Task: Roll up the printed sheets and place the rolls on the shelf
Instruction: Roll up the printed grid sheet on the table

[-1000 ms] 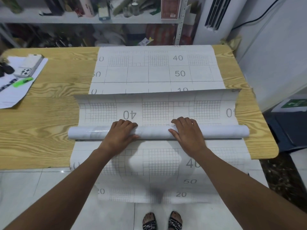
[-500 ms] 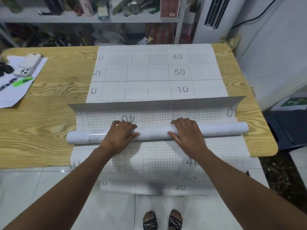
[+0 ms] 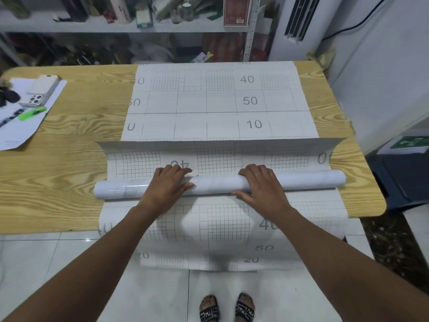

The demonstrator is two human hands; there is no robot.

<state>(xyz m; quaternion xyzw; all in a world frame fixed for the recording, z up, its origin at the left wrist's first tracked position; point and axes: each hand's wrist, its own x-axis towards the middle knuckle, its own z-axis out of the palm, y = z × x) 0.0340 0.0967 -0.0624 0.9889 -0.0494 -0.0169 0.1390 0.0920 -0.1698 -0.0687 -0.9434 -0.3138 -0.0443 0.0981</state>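
Head camera looks down on a light oak-grain wooden table (image 3: pixel 65 163), and I can see both hands on the work. The left hand (image 3: pixel 168 184) and the right hand (image 3: pixel 262 185) each grip the long white glossy paper roll (image 3: pixel 301 181), fingers curled over its top, thumbs tucked against its near side. That roll lies crosswise near the front edge, on the white grid-printed sheet with grey numbers (image 3: pixel 220 224), whose near end hangs off the table towards the pale tiled floor (image 3: pixel 151 293). Just past the roll, a flap of this sheet curls upward with its numbers upside down. Behind it a second grid-printed sheet (image 3: pixel 216 101) lies flat, reaching the far edge. Far left I spot a white smartphone (image 3: pixel 40 91) and a green highlighter pen (image 3: pixel 32 113) on loose white papers (image 3: pixel 16 133). Along the back runs a cluttered grey metal shelf (image 3: pixel 116 26), beside it a tall white air-conditioning unit (image 3: pixel 297 26).
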